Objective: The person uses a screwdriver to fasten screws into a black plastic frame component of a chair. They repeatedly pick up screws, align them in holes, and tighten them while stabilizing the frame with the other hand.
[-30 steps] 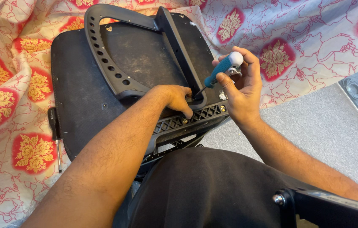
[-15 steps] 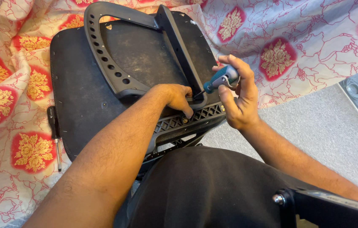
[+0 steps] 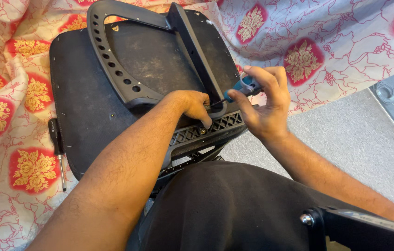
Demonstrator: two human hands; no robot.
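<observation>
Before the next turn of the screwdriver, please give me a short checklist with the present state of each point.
1. Right hand grips the blue-handled screwdriver: ok.
2. Screwdriver tip seated in the screw: cannot tell, the left hand hides it.
3. Left hand presses the black plastic frame down: ok.
4. Frame lies flat on the seat pad: ok.
5. Spare screwdriver lies on the cloth, away from the hands: ok.

light: bright, even, soft daylight-like
shadows: faint, soft, under the left forearm (image 3: 127,158) at lower center of frame
glare: none; dull sheen on black seat pan (image 3: 159,60), dust visible
focus: sharp at center
blur: slight on right hand (image 3: 266,104)
edges: mild wide-angle stretch at corners
</observation>
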